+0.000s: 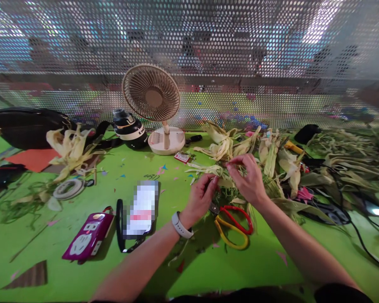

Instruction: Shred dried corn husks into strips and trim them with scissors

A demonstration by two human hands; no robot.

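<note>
Both hands are over a heap of dried corn husks (222, 145) on the green table. My left hand (202, 195), with a pale band on its wrist, has thumb and fingertips pinched together beside a husk strip. Slightly higher and to the right, my right hand (249, 179) also makes a pinch. Whatever lies between the fingertips of either hand is too thin to make out. Scissors (232, 227) with one red and one yellow handle lie just below the hands, blades partly hidden under the husk scraps.
A small fan (151, 94) and a black bottle (131, 130) stand by the perforated metal screen (208, 50). Left of my hands lie a phone (142, 208), a purple pouch (89, 236) and a tape roll (68, 189). Black cables (355, 225) run at the right.
</note>
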